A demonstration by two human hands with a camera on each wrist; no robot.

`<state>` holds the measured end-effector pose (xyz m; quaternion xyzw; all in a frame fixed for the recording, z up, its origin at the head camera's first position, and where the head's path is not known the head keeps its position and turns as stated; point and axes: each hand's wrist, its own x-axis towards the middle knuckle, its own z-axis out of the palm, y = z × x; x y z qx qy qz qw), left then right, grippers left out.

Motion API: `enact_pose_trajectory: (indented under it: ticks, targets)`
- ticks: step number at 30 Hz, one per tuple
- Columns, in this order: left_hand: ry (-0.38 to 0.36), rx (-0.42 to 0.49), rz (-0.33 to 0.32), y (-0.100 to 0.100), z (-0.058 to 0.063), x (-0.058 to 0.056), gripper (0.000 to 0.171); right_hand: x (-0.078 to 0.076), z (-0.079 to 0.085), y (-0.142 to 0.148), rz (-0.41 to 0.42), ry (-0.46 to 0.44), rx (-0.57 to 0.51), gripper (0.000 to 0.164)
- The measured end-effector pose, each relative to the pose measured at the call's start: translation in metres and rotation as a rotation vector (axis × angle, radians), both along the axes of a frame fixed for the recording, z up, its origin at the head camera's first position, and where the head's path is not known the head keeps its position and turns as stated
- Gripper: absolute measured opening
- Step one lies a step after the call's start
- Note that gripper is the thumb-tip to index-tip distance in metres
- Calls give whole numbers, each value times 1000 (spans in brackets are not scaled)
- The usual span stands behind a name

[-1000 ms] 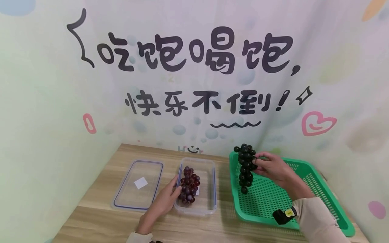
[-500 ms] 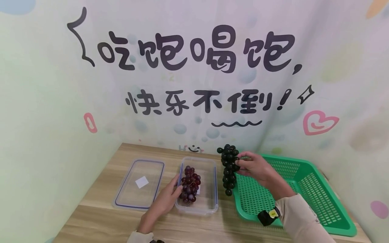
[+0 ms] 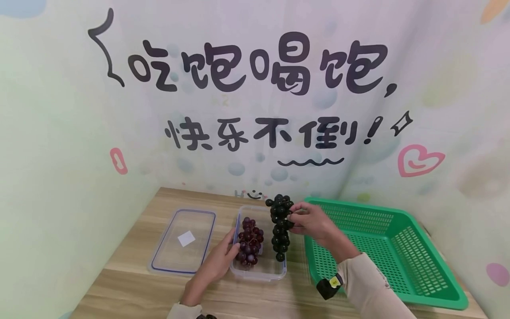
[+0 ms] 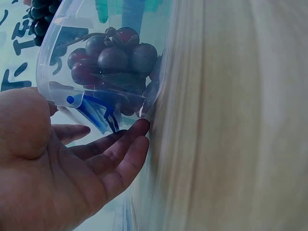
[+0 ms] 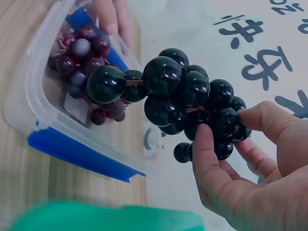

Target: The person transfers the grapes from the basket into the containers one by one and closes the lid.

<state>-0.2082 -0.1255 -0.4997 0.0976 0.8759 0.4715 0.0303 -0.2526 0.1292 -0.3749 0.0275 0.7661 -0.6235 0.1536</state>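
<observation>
A bunch of black grapes (image 3: 281, 226) hangs upright above the right side of a clear plastic food container (image 3: 275, 269). My right hand (image 3: 314, 223) pinches the bunch from its right side, fingertips on the grapes in the right wrist view. A bunch of red grapes (image 3: 249, 243) lies in the left half of the container. My left hand (image 3: 217, 257) holds the container's left side, thumb over the rim and fingers against the outer wall. In the left wrist view, those fingers (image 4: 122, 156) lie beside a blue-edged clip (image 4: 96, 111) low on the wall.
A clear lid (image 3: 169, 252) with a blue seal and a white label lies on the wooden table (image 3: 131, 274) to the left. To the right stands a green slotted basket (image 3: 398, 283). A printed cloth wall (image 3: 239, 173) closes off the back.
My right hand has carried the black grapes leftward from over the green basket to over the container's right side. My left hand and the red grapes have stayed put.
</observation>
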Motion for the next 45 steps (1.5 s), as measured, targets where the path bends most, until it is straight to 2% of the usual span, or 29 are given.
enact_pose_trajectory:
  ticks: [7,17,22,26,32,36,38,40,43,45]
  targets:
    - [10,3,-2,-1,1,0,54,0,-12,-19,7,10,22,14]
    - [21,6,-12,-1,1,0,55,0,-32,-30,41,70,116,12]
    - [20,9,-14,-2,1,0,55,4,-39,-37,64,140,259,12]
    - [20,8,-11,-2,0,-1,55,5,-43,-44,51,187,389,13]
    - [17,4,-11,-2,2,1,56,7,-44,-50,29,199,488,14]
    - [15,4,-15,-2,2,0,56,8,-42,-51,57,256,644,17]
    - [12,4,-14,-2,2,0,55,9,-40,-52,79,300,756,22]
    - [12,6,-12,-1,2,0,55,10,-41,-53,96,348,847,34]
    - [12,11,-10,-1,3,1,55,11,-46,-56,145,407,912,57]
    - [13,11,-11,-1,2,1,56,13,-51,-58,208,427,928,67]
